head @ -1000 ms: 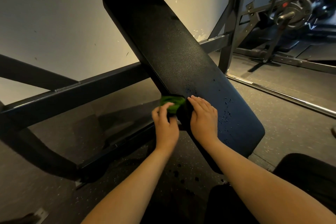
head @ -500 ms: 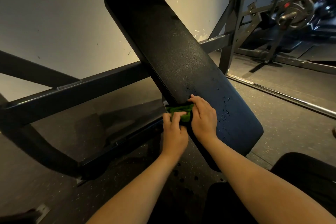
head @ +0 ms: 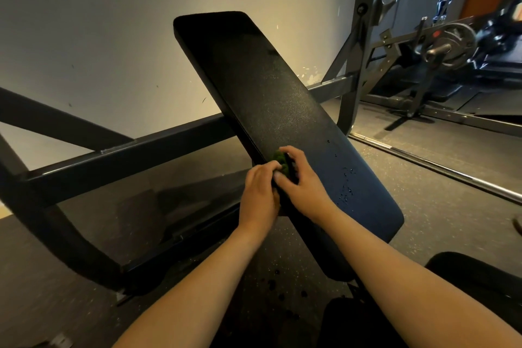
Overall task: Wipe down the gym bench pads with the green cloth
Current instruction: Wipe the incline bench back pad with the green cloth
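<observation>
**Both hands are bunching the cloth at the pad's side edge**

The green cloth (head: 279,157) is sitting wadded on the left rim of the bench pad (head: 268,87), about two thirds of the way down its length. The left hand (head: 260,192) is curling its fingers onto the cloth from eight o'clock, off the pad's side. The right hand (head: 305,183) is arching over it from four o'clock, fingers closed down on the wad. Most of the cloth is hiding between them. Judging by this two-sided grip, the person is working the narrow edge of the pad, with one hand bracing so the wad is not slipping off the rim.

The pad is running tilted from eleven o'clock down to five o'clock, and its black textured cover is catching the light. Water droplets (head: 346,183) are lying at three o'clock from the right hand, so that lower stretch is probably waiting for a pass.

A dark steel crossbar (head: 127,155) is passing behind the pad at nine o'clock, in front of a pale wall (head: 113,22). A barbell (head: 437,164) is lying on the speckled rubber floor (head: 423,206) at three o'clock, and a weight plate (head: 454,45) is hanging at two o'clock.
</observation>
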A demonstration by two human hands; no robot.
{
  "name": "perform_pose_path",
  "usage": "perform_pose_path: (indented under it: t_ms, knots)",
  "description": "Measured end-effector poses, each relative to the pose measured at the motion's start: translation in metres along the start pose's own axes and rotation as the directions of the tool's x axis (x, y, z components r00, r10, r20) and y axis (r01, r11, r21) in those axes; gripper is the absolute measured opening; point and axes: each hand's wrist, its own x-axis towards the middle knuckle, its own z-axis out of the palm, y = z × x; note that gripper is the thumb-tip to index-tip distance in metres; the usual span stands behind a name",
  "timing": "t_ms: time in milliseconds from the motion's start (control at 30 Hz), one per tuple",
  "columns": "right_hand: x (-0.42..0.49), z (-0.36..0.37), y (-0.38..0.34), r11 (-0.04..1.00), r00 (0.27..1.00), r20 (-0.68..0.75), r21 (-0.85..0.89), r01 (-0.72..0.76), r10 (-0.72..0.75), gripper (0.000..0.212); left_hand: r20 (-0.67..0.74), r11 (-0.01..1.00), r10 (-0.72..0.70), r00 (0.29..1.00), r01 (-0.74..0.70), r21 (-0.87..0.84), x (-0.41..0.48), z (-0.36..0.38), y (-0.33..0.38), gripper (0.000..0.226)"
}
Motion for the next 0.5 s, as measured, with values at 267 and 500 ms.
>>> perform_pose_path:
  t_ms: [267,500]
  knots:
    - [0.032,-0.003,0.011,0.936,0.986,-0.135,-0.35,0.041,-0.094,0.032,-0.01,0.994,-0.09,0.996,0.089,-0.061,0.014,-0.012,-0.009,0.07]
    - [0.044,0.021,0.012,0.915,0.998,0.037,-0.398,0.067,-0.057,0.045,0.176,0.973,-0.203,0.963,0.219,-0.074,0.041,-0.023,-0.014,0.078]
